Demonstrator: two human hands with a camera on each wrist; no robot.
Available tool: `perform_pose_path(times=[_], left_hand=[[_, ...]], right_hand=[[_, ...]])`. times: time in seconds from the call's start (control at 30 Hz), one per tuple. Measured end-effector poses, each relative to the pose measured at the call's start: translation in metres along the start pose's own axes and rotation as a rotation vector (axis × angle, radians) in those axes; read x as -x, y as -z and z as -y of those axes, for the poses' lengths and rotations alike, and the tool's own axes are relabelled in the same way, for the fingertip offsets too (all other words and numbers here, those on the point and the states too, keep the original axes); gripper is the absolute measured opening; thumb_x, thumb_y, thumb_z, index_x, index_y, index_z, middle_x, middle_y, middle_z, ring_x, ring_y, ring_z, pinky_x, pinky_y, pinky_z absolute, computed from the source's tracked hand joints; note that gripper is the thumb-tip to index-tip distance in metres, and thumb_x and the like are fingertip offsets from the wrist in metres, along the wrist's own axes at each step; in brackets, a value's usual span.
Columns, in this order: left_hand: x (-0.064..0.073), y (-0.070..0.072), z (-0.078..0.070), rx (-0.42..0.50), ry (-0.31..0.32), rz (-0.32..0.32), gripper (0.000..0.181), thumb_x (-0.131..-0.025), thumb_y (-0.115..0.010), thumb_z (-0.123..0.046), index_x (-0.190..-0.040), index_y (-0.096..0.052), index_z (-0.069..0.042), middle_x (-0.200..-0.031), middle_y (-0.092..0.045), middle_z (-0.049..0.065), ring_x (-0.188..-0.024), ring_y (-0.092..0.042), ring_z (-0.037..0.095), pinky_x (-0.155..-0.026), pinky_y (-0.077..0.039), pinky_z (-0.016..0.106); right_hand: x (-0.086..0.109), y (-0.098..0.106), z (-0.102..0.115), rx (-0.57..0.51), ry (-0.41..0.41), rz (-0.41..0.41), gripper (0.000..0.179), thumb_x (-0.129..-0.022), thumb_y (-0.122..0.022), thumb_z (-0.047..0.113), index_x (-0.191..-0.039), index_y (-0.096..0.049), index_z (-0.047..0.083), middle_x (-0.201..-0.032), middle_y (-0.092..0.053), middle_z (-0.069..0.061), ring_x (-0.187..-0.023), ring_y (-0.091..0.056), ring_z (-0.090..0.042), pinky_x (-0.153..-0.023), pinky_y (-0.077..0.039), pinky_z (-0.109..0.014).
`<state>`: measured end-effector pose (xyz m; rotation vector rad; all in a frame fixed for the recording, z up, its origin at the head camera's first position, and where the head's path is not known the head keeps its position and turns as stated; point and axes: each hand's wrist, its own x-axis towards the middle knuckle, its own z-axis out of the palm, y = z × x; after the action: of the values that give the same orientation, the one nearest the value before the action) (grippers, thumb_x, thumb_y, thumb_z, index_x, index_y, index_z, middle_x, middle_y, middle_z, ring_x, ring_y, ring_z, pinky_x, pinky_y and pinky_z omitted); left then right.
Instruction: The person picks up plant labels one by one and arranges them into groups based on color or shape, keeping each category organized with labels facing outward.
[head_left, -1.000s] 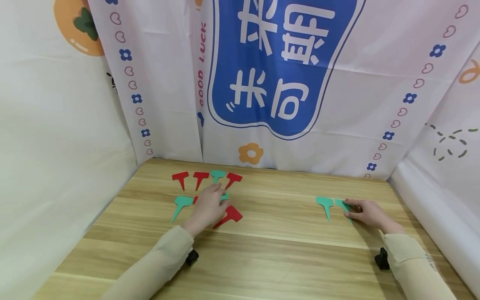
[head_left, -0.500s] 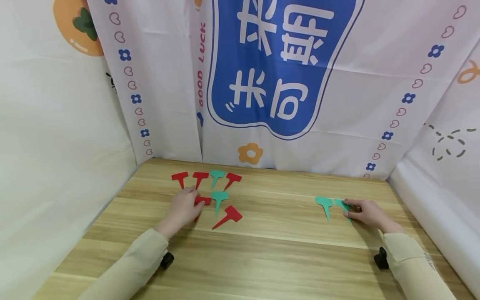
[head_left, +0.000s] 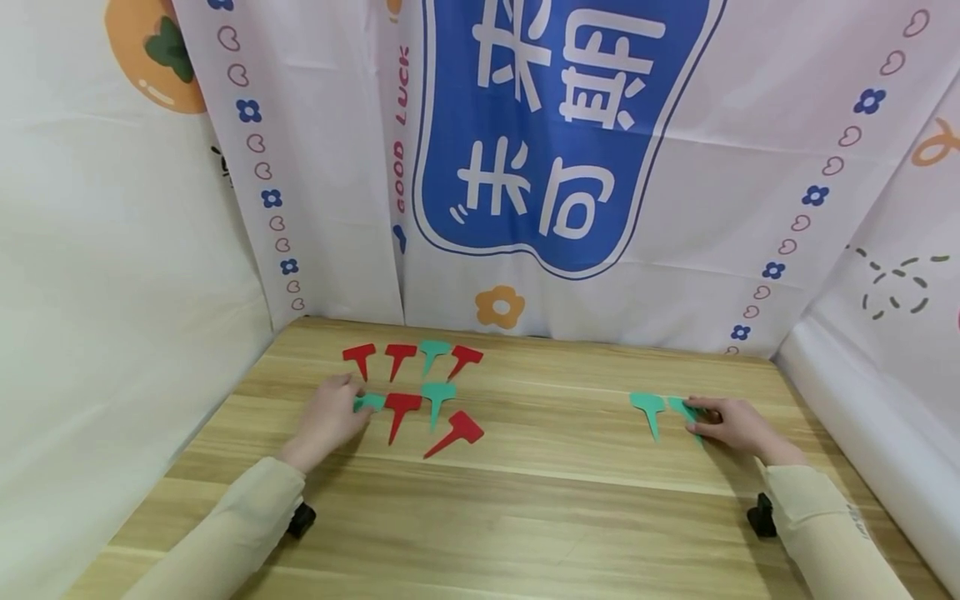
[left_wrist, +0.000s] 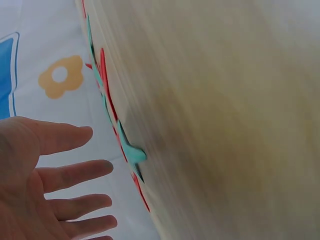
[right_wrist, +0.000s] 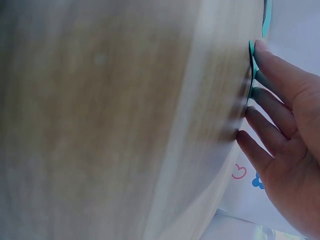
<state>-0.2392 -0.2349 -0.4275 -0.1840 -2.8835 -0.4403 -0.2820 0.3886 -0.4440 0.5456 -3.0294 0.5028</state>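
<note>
T-shaped plant labels in red and green lie flat on the wooden table. My left hand (head_left: 327, 417) is at the green plant label (head_left: 372, 401) on the left end of the nearer row and covers part of it. In the left wrist view its fingers are spread and hold nothing, short of the green label (left_wrist: 134, 154). At the right, my right hand (head_left: 738, 429) rests its fingertips on another green label (head_left: 678, 406), whose stem is partly hidden. The right wrist view shows the fingers fairly straight, the thumb (right_wrist: 260, 48) touching that label.
Beside the right hand lies another green label (head_left: 647, 403). Left of centre are a red label (head_left: 403, 403), a green label (head_left: 438, 392) and a tilted red label (head_left: 465, 427). Behind them runs a row of several more. A printed cloth (head_left: 337, 208) hangs at the table's back edge.
My left hand has moved left across the nearer row, from the green and red labels to the green one at its left end, uncovering the others. The right hand has stayed put.
</note>
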Motion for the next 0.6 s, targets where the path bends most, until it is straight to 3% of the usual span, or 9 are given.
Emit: perform_pose_path(times=[0.23, 0.43, 0.6], left_hand=[[0.000, 0.004, 0.011, -0.020, 0.029, 0.019, 0.026, -0.079, -0.073, -0.018, -0.094, -0.070, 0.003, -0.123, -0.053, 0.035, -0.110, -0.051, 0.051, -0.089, -0.044, 0.062], [-0.002, 0.004, 0.018, -0.040, 0.050, 0.064, 0.019, -0.077, -0.073, -0.020, -0.080, -0.067, -0.002, -0.124, -0.051, 0.036, -0.113, -0.047, 0.054, -0.095, -0.036, 0.066], [-0.003, 0.005, 0.019, -0.031, 0.064, 0.100, 0.018, -0.075, -0.073, -0.021, -0.071, -0.061, -0.007, -0.114, -0.055, 0.031, -0.106, -0.049, 0.049, -0.092, -0.036, 0.065]], right_hand=[[-0.001, 0.000, -0.001, 0.009, -0.003, -0.001, 0.052, -0.083, -0.072, 0.032, -0.123, -0.061, 0.001, -0.125, -0.058, -0.027, -0.097, -0.060, -0.034, -0.085, -0.047, -0.054], [0.000, -0.001, -0.001, 0.006, -0.011, 0.003, 0.053, -0.083, -0.071, 0.034, -0.124, -0.061, 0.002, -0.125, -0.058, -0.027, -0.103, -0.059, -0.039, -0.087, -0.046, -0.056], [-0.001, -0.001, -0.002, 0.005, -0.018, 0.008, 0.053, -0.083, -0.071, 0.034, -0.124, -0.061, 0.002, -0.124, -0.059, -0.027, -0.096, -0.060, -0.032, -0.085, -0.047, -0.053]])
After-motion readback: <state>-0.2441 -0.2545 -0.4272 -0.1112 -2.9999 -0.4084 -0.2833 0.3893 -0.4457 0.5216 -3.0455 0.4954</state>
